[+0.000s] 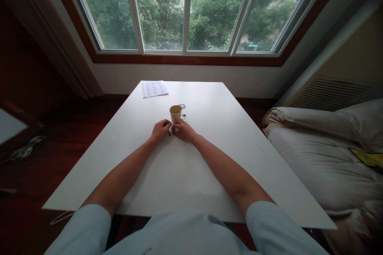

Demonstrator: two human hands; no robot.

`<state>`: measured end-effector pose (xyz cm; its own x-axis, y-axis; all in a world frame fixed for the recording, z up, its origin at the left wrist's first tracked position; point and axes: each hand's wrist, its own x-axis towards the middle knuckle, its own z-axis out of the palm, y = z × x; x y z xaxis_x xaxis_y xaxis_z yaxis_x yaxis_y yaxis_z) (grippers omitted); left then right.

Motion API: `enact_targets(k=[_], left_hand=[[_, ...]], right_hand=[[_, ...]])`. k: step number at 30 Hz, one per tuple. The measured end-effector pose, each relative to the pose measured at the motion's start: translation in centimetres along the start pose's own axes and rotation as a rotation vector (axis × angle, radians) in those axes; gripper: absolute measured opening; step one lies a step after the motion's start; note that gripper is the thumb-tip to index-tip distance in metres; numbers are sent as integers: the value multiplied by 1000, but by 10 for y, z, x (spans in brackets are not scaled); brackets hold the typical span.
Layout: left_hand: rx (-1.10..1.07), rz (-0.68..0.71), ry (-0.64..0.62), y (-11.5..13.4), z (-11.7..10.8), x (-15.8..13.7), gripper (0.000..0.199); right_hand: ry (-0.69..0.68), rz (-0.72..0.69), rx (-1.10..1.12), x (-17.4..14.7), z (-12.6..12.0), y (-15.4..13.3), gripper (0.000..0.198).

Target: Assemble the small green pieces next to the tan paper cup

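Observation:
On the white table, a tan paper cup (176,114) stands upright just beyond my hands. My left hand (161,128) rests to its near left, fingers curled and pressed together. Close beside it, my right hand (183,130) lies in front of the cup, its fingers bent into a pinch and overlapping the cup's lower part. Tiny dark greenish bits (169,133) show on the tabletop between the two hands. Whatever the fingertips hold is too small to make out. Behind the cup, to its right, are a thin dark ring (182,106) and a small round item (183,116).
Printed sheets of paper (154,89) lie at the table's far left corner. A wide window (185,16) rises behind the table (191,183). To the right stands a padded light-coloured sofa (317,155). Cables (25,151) lie on the dark red floor at left.

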<state>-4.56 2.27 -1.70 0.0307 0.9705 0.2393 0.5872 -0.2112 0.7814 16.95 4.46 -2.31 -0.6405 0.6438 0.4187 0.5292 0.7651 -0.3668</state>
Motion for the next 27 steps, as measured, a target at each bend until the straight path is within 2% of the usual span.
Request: enact_targets(k=[11,27], left_hand=[[-8,-3,-9,0,0,0,19],[-13,-15,-3,6,-2,-2,18]], right_hand=[[182,135,62,-2,-14,-6,7],[293,125,51,-2,-17,-8,14]])
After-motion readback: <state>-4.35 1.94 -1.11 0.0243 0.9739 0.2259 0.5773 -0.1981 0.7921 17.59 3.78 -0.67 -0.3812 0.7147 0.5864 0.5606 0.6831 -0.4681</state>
